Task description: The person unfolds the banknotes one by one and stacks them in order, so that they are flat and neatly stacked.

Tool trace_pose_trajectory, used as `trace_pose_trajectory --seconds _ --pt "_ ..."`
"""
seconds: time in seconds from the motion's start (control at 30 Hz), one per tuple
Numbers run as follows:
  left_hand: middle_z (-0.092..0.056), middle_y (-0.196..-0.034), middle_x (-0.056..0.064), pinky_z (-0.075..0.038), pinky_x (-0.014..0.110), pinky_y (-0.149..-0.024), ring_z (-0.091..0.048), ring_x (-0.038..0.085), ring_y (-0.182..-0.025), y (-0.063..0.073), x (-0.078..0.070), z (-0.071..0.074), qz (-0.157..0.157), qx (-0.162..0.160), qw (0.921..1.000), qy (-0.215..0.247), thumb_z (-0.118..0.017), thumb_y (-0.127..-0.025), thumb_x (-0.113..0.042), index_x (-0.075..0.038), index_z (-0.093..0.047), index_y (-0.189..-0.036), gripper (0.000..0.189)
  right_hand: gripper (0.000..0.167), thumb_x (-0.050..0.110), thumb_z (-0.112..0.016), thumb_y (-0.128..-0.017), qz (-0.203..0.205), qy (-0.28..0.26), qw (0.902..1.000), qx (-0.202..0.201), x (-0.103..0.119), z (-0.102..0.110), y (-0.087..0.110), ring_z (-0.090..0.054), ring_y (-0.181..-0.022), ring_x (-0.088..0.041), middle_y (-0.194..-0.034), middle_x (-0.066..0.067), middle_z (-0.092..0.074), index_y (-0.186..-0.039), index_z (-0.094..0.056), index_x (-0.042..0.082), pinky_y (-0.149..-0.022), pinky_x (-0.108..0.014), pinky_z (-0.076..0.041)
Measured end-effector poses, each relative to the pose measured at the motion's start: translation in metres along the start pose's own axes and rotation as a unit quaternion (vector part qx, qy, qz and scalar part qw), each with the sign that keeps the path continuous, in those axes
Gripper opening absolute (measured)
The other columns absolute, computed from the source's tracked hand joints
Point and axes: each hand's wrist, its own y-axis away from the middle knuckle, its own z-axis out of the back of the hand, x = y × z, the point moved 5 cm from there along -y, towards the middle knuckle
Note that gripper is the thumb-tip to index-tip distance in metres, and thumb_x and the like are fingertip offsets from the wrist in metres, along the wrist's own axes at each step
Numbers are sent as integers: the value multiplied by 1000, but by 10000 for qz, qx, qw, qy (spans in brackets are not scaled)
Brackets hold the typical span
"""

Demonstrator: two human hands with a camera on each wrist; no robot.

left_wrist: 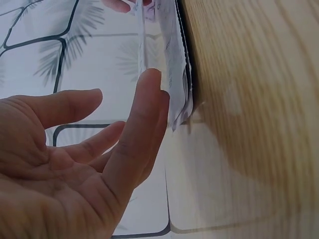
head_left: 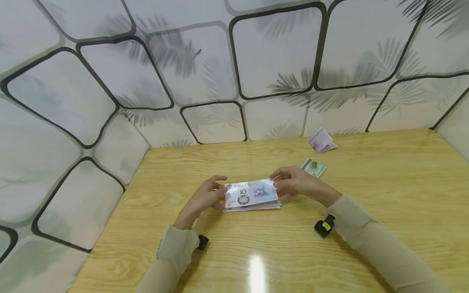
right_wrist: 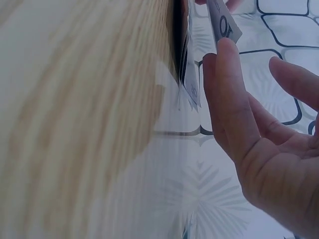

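Just above a thin stack of banknotes (left_wrist: pixel 175 74) on the table is a bluish-purple banknote (head_left: pixel 252 193) printed with a 10. The left hand (head_left: pixel 207 196) is at its left end. In the left wrist view, the fingers (left_wrist: pixel 134 129) are extended, a fingertip at the note's edge, while the thumb stands apart. At the opposite end is the right hand (head_left: pixel 298 184), its straight fingers (right_wrist: pixel 232 94) touching the note from below and its thumb away from them. Edge-on in the right wrist view, the stack (right_wrist: pixel 189 82) lies lower than the fingertips.
Behind the right hand lies a green banknote (head_left: pixel 313 167), partly covered by that hand. A folded purple banknote (head_left: pixel 322 141) stands farther back, near the patterned wall (head_left: pixel 275 118). The wooden table (head_left: pixel 384 183) extends to both sides. Each wrist wears a small black camera (head_left: pixel 324 226).
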Motion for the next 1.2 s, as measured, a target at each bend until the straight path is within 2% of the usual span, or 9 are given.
trace_pose_trajectory --seconds 0.37,0.57,0.7,0.83,0.97,1.2 --pt "-57 -122 27 -63 39 -70 -66 35 -100 1 0 2 -55 86 9999 -90 -51 -105 -7 8 -41 -147 46 41 9 -61 -99 -10 299 9995 -61 0 2 3 -65 -96 -27 -119 -26 -57 -131 -49 -16 -81 -42 -62" --pt "-58 -121 28 -63 40 -72 -65 36 -103 0 0 6 -39 56 10000 52 -46 -105 -5 8 -39 -148 45 40 9 -60 -100 -25 511 9987 -57 2 0 2 -64 -95 -26 -121 -27 -56 -130 -50 -15 -80 -41 -62" --pt "-59 -120 28 -63 40 -73 -66 37 -102 0 0 7 -95 59 9999 41 -47 -107 -7 9 -39 -147 44 40 9 -60 -100 -82 660 9978 -66 3 -1 2 -64 -97 -27 -123 -27 -56 -130 -51 -15 -80 -41 -62" --pt "-60 -120 26 -63 39 -73 -67 34 -101 0 0 7 11 -48 10000 26 -49 -106 -8 6 -40 -148 45 39 10 -61 -100 -102 735 9972 -32 4 -2 1 -64 -99 -28 -123 -27 -56 -129 -52 -14 -81 -41 -62" --pt "-59 -121 26 -63 40 -75 -67 35 -102 -3 -3 6 10 -148 9999 16 -50 -106 -9 5 -41 -148 44 40 9 -59 -101 5 854 9963 16 7 -1 2 -66 -99 -30 -124 -30 -56 -130 -49 -17 -79 -41 -62" --pt "-57 -126 31 -62 43 -80 -65 42 -109 -9 -16 5 -280 -95 9995 115 -46 -108 -9 7 -39 -148 43 45 9 -59 -102 59 972 9950 -235 15 16 9 -68 -100 -35 -127 -33 -52 -133 -44 -20 -81 -43 -62"
